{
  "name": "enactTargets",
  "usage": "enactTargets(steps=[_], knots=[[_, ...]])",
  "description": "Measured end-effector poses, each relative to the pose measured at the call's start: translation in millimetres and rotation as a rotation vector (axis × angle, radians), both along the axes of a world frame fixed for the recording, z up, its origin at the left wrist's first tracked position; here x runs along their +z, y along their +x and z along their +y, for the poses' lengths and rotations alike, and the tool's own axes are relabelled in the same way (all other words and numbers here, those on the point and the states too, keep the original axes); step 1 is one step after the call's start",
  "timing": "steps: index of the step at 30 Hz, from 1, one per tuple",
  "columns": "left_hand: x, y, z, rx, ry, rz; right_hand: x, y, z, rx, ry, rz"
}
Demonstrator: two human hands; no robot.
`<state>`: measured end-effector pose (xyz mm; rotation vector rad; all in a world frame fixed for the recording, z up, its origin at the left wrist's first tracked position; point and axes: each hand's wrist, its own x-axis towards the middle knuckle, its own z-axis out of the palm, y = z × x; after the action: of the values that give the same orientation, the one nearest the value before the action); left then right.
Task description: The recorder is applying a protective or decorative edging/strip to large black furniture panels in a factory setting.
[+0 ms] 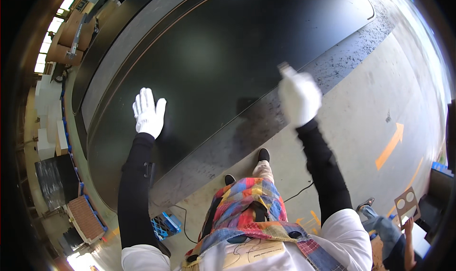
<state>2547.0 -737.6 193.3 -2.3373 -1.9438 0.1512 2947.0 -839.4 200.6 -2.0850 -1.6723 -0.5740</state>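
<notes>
Big black panel (199, 81) lies flat in front, over a speckled grey surface (342, 57). L hand (149, 113) is palm-down on it, fingers out; R hand (300, 97) blurs near the close edge, can't tell what it's pinching. Prob stiff, heavy, slick w/ gloves, scratches easily imo. I'd grip opposite long edges, 2 ppl.
</notes>
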Motion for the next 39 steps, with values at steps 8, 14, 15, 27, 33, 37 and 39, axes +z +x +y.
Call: enactTargets(steps=[8, 14, 15, 27, 33, 37, 39], knots=[[0, 3, 2, -0.134, 0.204, -0.001, 5, -178, -64, 0.348, -0.102, 0.307], [5, -70, -88, -0.335, 0.034, -0.076, 6, -204, -85, 0.304, -0.091, 0.306], [5, -94, -109, -0.359, 0.030, -0.090, -5, -188, -84, 0.329, 0.136, 0.505], [26, -164, -197, -0.367, -0.045, 0.042, -17, -293, -96, 0.555, 0.055, 0.721], [30, -159, -196, -0.373, -0.080, 0.021, -21, -174, -61, 0.186, 0.239, 1.013], [22, -145, -196, -0.353, 0.005, -0.064, -13, -211, -78, 0.571, 0.258, 0.569], [21, -113, -188, -0.369, -0.026, -0.079, -16, -254, -88, 0.648, 0.041, 0.655]])
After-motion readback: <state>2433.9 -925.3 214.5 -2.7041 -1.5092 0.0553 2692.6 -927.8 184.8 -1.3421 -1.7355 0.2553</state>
